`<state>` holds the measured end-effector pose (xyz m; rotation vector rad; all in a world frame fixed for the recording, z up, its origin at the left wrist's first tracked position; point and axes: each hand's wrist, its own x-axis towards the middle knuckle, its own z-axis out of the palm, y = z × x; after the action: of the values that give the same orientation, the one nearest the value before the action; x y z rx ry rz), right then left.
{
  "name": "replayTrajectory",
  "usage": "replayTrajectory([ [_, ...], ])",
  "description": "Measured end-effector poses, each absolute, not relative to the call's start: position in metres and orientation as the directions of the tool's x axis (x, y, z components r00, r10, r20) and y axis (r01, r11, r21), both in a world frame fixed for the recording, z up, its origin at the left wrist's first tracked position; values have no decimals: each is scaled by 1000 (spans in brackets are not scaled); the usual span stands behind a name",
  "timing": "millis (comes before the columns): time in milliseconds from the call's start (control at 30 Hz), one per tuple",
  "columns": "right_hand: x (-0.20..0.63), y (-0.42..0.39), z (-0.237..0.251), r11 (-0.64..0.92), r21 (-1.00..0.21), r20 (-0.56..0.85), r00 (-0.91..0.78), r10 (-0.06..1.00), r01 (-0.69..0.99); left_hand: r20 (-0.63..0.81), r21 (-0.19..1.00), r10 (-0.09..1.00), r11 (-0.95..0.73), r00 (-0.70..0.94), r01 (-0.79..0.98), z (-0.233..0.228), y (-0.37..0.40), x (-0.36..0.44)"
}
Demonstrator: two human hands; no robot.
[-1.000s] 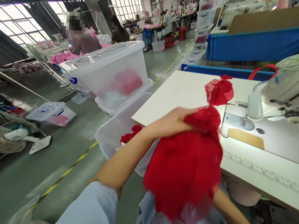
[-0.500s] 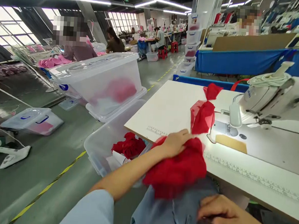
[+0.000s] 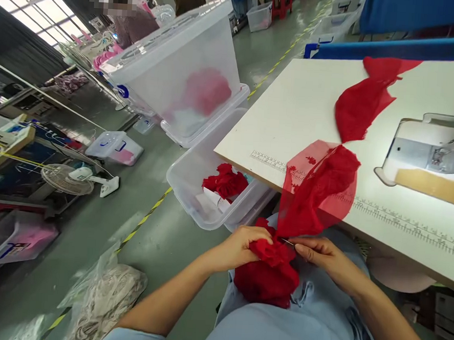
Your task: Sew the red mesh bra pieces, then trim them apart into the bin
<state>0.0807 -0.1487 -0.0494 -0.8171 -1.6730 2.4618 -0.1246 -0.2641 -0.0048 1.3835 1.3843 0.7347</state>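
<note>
Bright even indoor light, daylight from windows (image 3: 25, 11) at left, wide-angle bending at edges, slight softness

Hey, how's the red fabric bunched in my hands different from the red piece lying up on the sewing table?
The bunched red fabric is crumpled into a dense, opaque wad on the lap, gripped by the left hand and right hand. The red piece on the table lies spread out, thinner, untouched. Both are the same red, joined by a sheer stretch.
</note>
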Motion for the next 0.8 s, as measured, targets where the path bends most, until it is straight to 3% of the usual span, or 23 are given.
replayTrajectory([
  [300, 72, -157, -50, -408, -903, -277, -905, 323, 131, -235, 919, 960, 168, 152, 357, 2, -267, -116],
  [433, 72, -157, -53, -373, -912, -324, -856, 403, 170, -221, 919, 961, 148, 168, 365, -1, -271, -115],
  [567, 79, -150, -56, -294, -935, -325, -818, 475, 201, -223, 946, 920, 124, 324, 300, 34, -256, -119],
  [700, 86, -145, -53, -196, -960, -271, -835, 479, 199, 18, 967, 947, -98, 321, 234, 94, -187, -119],
  [800, 89, -148, -53, -131, -973, -232, -811, 537, 192, 180, 917, 942, -265, 284, 299, 105, -110, -110],
])
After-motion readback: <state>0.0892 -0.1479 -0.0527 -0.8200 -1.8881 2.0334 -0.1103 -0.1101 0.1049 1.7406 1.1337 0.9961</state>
